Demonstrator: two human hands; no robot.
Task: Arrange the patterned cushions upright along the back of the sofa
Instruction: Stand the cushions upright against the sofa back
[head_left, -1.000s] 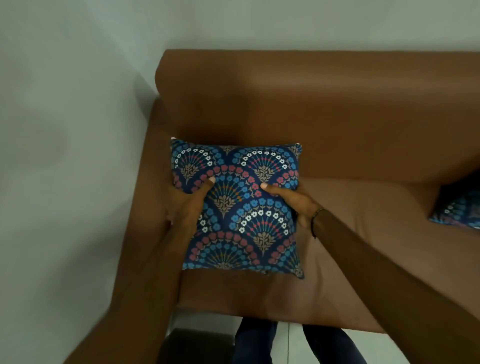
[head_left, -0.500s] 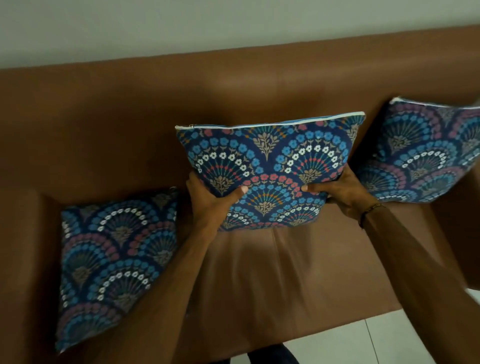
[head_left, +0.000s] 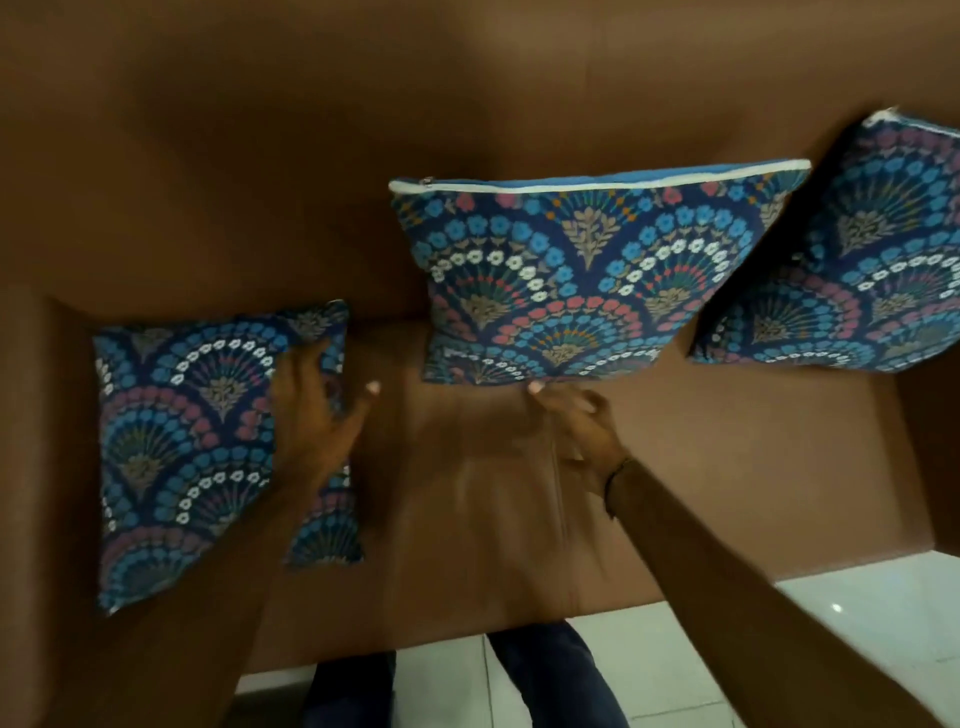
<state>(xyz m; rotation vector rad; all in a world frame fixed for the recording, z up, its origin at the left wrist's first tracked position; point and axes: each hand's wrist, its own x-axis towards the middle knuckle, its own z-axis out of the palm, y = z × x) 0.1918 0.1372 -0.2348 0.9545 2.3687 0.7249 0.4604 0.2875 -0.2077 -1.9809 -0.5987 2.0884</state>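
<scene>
Three patterned cushions sit on a brown sofa. The middle cushion stands upright against the sofa back near the centre, its white zip edge on top and its lower edge on the seat. The right cushion also stands against the back, close to the right end of the sofa, tilted so its top corner leans toward the right edge of view; its near corner lies just beside the middle cushion. The left cushion lies flat on the seat at the left end, beside the left armrest — not upright.

The left hand hangs over the inner edge of the left cushion with fingers spread wide, gripping nothing; motion blur hides whether it touches the fabric. The right hand is loosely open just below the bottom edge of the middle cushion, a fingertip at or very near that edge — contact cannot be told. A dark band circles the right wrist. White floor tiles show below the seat's front edge.
</scene>
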